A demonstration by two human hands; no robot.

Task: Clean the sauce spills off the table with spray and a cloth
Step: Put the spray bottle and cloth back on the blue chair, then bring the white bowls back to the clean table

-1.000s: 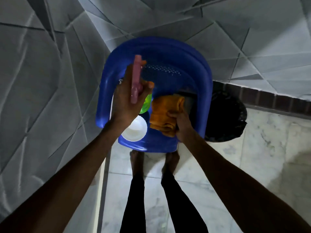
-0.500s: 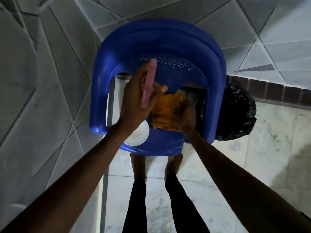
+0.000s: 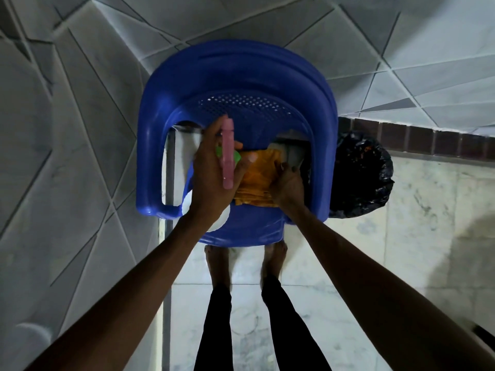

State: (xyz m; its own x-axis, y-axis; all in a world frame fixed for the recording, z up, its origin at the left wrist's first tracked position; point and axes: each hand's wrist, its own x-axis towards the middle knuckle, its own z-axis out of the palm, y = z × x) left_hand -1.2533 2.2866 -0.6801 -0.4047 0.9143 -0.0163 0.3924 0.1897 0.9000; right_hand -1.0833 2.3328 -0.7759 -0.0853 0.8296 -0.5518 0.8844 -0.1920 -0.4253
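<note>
bare feet (image 3: 217, 259) on the pale floor (image 3: 388, 236), toes right at the front edge of the blue chair (image 3: 241, 76). prob stood that close so both arms drop straight onto the seat w/o leaning.

left hand (image 3: 211, 180) is wrapped round the pink spray bottle (image 3: 228, 153), thumb one side, fingers the other. bottle runs along the palm, long axis pointing away from the body. nozzle not readable, so can't say which way it faces. reads as a carry grip, not an aimed one, since nothing here needs spraying. below that hand a white dish (image 3: 218, 223) sits on the seat. a green thing (image 3: 237, 156) peeks out just behind the bottle, can't tell what it is.

right hand (image 3: 288, 183) is clamped on the orange cloth (image 3: 255, 180), fingers curled over its right edge. cloth is bunched and lying on the seat, between the two hands and touching both. looks like it's being gathered for one clean lift.

no surface w/ sauce spills in view. my guess: the chair is just where the kit is parked, this is the pick-up step, and cleaning is not yet begun.

further out, a black bin bag (image 3: 359, 172) sits just beside the chair's right arm. grey tiled wall (image 3: 80, 103) is behind the chair back.
</note>
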